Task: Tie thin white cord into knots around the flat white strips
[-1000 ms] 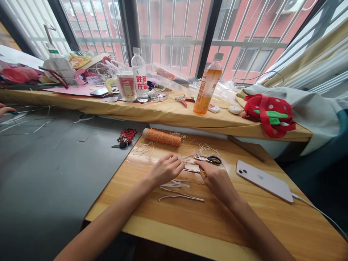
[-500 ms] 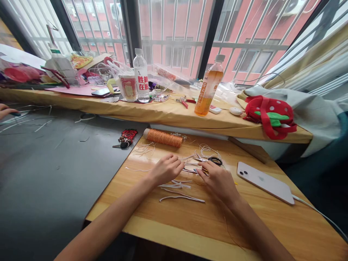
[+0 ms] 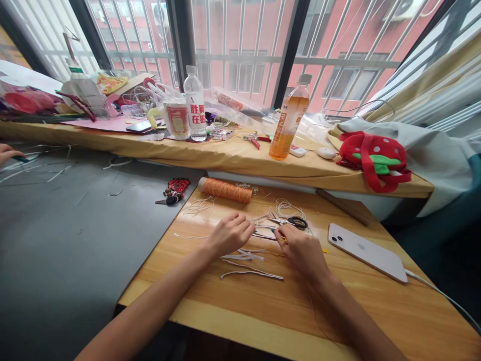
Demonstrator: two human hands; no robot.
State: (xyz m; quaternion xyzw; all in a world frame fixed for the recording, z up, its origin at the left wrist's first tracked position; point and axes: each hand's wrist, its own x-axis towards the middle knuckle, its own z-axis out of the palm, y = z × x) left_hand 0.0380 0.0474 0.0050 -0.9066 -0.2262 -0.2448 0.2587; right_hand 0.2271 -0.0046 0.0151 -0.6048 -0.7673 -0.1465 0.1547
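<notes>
Thin cords, one dark and one pale, stretch between my two hands over the wooden table. My left hand is closed around their left end, fingers curled under and mostly hidden. On the other side my right hand pinches the strands between thumb and fingers, and a bit of something yellow shows by its fingertips. Just beyond it lie open scissors with black handles. Several short white cord pieces rest nearer me, below the hands. A spool of orange thread lies on its side behind my left hand.
A white phone with a charging cable lies to the right. Loops of white cord are behind the scissors. Keys lie left on the grey surface. Bottles stand on the ledge. Another person's hand shows far left.
My right hand's fingers have closed in and shifted slightly, from loosely spread to a tighter pinch on the cords. My left hand stays in place.
</notes>
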